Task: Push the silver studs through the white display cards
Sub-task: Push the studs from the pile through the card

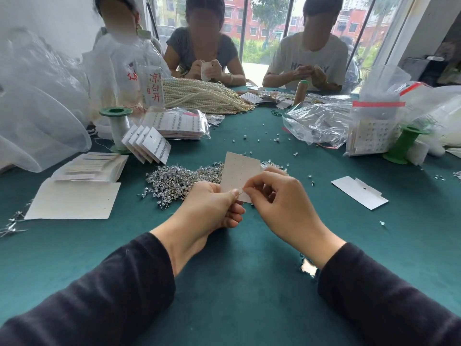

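I hold a white display card [241, 171] upright above the green table, its rows of small holes facing me. My left hand [209, 208] pinches the card's lower left corner between thumb and fingers. My right hand [279, 198] pinches a thin silver stud [242, 192] at the card's lower edge, its pin pointing towards my left thumb. Behind the card lies a heap of loose silver studs [179, 181] on the table.
Blank cards [72, 198] and stacked cards [89, 167] lie at left, one card [359, 192] at right. Filled cards [149, 143], green spools [116, 126] [404, 146], plastic bags [321, 121], pearl strands [207, 96] and three seated people fill the far side.
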Available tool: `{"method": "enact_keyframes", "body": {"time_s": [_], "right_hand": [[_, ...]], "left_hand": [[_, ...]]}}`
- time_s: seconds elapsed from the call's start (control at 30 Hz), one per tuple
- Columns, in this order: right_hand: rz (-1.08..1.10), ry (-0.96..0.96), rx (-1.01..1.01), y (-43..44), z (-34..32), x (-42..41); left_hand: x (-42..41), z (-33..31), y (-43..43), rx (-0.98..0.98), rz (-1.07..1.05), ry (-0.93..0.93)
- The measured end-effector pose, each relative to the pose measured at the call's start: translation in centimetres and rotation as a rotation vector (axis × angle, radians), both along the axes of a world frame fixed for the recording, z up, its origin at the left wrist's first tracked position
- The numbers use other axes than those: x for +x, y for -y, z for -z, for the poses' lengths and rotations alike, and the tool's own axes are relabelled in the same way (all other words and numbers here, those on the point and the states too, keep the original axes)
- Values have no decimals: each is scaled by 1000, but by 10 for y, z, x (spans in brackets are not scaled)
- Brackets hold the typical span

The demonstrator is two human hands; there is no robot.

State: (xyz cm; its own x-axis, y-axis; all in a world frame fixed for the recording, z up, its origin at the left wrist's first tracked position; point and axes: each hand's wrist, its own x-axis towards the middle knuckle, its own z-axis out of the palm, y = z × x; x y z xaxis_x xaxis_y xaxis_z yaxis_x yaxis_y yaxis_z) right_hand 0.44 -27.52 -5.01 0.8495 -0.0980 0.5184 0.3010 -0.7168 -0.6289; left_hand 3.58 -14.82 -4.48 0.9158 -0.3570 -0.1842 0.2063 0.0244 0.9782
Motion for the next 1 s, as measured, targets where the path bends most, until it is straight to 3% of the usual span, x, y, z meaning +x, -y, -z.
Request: {"method": "enact_keyframes", "body": {"time_s": [0.33,1.0], "right_hand": [[18,1,63,-2,10,2],[1,85,-55,-3,11,-2]], "left_hand": [[-1,-2,-1,-20,17,-26],[1,-2,-6,-23,86,-30]]}}
